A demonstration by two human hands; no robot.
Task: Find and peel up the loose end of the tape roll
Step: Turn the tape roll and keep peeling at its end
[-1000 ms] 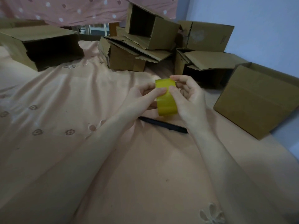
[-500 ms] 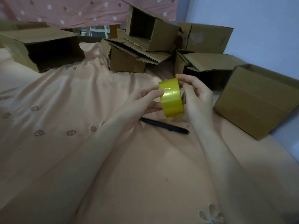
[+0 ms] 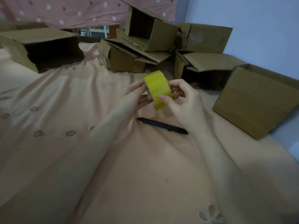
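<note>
A yellow tape roll (image 3: 157,88) is held up above the pink bedsheet, its outer band facing me and tilted to the left. My left hand (image 3: 134,97) grips the roll from its left side, fingers behind it. My right hand (image 3: 182,101) holds the right side, with the thumb tip pressed on the lower part of the yellow band. No lifted tape end shows on the blurred surface.
A black pen (image 3: 162,126) lies on the sheet (image 3: 64,102) just below the hands. Several open cardboard boxes stand around: one at the left (image 3: 42,49), a pile at the back (image 3: 145,46), one close on the right (image 3: 257,101).
The roll has been turned and tilted left between the hands. My right thumb has come round onto the front of the band.
</note>
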